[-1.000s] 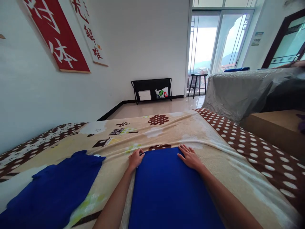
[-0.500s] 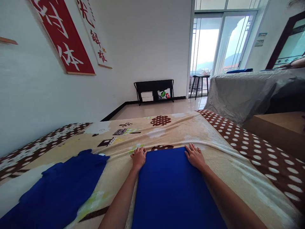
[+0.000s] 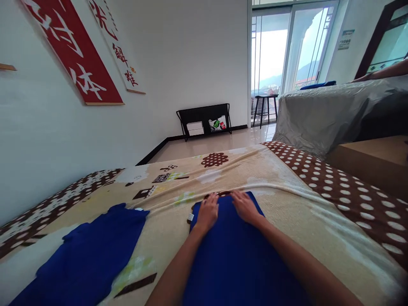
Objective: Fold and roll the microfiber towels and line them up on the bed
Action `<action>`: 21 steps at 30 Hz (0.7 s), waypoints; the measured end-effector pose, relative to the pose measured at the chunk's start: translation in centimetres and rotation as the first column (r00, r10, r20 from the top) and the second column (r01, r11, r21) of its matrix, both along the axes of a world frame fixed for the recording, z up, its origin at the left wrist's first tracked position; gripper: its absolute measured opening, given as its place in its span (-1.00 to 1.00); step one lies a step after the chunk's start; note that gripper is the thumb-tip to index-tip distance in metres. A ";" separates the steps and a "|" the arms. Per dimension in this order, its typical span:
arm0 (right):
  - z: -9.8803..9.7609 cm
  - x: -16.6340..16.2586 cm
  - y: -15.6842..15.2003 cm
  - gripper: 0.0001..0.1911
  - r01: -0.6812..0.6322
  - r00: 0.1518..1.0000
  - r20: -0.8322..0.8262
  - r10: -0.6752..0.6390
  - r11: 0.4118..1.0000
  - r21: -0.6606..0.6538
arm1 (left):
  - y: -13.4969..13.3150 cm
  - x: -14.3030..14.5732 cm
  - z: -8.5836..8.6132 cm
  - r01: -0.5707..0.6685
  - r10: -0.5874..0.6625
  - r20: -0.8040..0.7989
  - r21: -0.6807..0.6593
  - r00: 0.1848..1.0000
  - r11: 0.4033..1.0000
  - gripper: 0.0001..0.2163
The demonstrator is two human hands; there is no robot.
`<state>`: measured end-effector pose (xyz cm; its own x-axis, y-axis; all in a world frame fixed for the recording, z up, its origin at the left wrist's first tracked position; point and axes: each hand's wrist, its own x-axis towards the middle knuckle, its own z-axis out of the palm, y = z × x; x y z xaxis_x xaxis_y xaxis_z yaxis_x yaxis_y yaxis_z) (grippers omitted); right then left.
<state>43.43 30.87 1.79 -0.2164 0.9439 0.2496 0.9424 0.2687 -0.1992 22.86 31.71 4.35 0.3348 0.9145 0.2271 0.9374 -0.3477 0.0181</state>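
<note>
— On the patterned blanket [image 3: 168, 231], where lies the central blue cloth [image 3: 236, 263]?
— Beneath the left hand [image 3: 208, 213] and right hand [image 3: 247, 207], which rest near its far edge; fingers are extended, not clenched.

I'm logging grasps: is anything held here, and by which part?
Nothing is visibly held: the left grip and right grip rest on the blue garment's far end.

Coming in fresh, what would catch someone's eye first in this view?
Most likely the vivid blue cloth at lower middle, with the left hand and right hand at its far end. Next, a second blue piece at lower left, and the red scroll high on the left wall.
</note>
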 end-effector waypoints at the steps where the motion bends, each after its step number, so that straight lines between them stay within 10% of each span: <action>1: -0.1 -0.9 -0.2 -0.49 -0.071 0.997 0.000 0.071 0.997 -0.016 | -0.4 0.5 -0.5 0.042 -0.042 0.000 -0.028 0.999 0.999 -0.59; 11: -0.8 8.0 0.0 -0.27 0.036 0.999 -0.018 -0.039 0.987 -0.159 | -0.7 -6.4 -2.0 -0.140 0.144 0.033 -0.104 0.989 0.985 -0.44; 21: -0.3 -2.0 -6.7 -0.41 -0.060 0.997 -0.046 0.056 0.996 -0.073 | -7.0 1.3 -1.8 0.002 -0.001 0.014 -0.060 1.000 0.998 -0.51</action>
